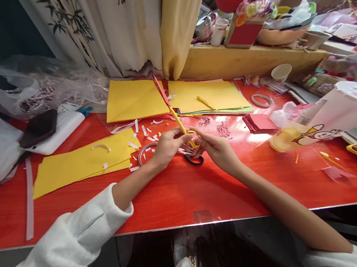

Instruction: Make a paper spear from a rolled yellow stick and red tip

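Observation:
A thin yellow rolled-paper stick [177, 120] with a long red paper tip [161, 91] slants up and away between my hands. My left hand [167, 148] is closed, pinching the stick near its lower end. At that lower end is a yellow paper loop [194, 143], which the fingers of my right hand [216, 147] pinch. Below both hands lie scissors with a black handle [195, 159], their blades partly hidden. A roll of tape [143, 154] sits beside my left hand, among white paper scraps [150, 139].
Yellow paper sheets [133, 100] and another stack [206, 94] lie at the back of the red table [173, 202]. Cut yellow strips [82, 162] are on the left, near a phone [40, 127]. Red paper pieces [258, 123] and a tilted paper cup [320, 118] stand on the right.

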Action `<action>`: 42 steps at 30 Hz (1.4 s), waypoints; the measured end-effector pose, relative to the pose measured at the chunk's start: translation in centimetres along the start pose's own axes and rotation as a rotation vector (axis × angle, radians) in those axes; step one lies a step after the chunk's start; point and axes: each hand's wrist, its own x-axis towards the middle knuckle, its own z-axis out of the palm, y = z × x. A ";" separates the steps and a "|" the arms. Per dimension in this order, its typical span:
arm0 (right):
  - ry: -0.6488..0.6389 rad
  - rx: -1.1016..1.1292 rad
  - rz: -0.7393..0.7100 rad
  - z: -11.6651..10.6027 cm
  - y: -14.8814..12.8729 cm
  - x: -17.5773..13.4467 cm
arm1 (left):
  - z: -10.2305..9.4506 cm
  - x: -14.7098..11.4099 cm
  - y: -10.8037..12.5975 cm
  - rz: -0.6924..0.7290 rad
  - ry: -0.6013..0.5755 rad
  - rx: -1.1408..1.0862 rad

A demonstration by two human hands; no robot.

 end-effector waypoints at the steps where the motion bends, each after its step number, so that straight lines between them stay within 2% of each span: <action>1: -0.003 -0.001 -0.001 -0.1 0.0 0.0 | 0.0 0.0 0.0 -0.001 -0.015 -0.022; 8: -0.084 0.049 -0.004 -0.4 0.4 0.0 | -0.3 0.1 0.1 -0.014 -0.101 -0.076; 13: -0.099 0.000 0.005 -0.4 0.6 0.0 | -0.4 0.1 0.1 -0.031 -0.118 0.003; 18: -0.036 -0.171 -0.021 -0.4 0.7 0.2 | -0.3 0.0 -0.3 0.006 -0.086 0.190; 24: 0.008 -0.274 -0.118 -0.4 0.7 0.3 | -0.1 -0.2 -0.4 0.057 -0.058 0.293; 34: -0.037 -0.312 -0.098 -0.1 0.9 0.3 | 0.0 -0.3 -0.4 0.080 0.021 0.439; 42: -0.077 -0.241 -0.065 0.1 0.9 0.3 | 0.1 -0.2 -0.6 0.052 0.050 0.426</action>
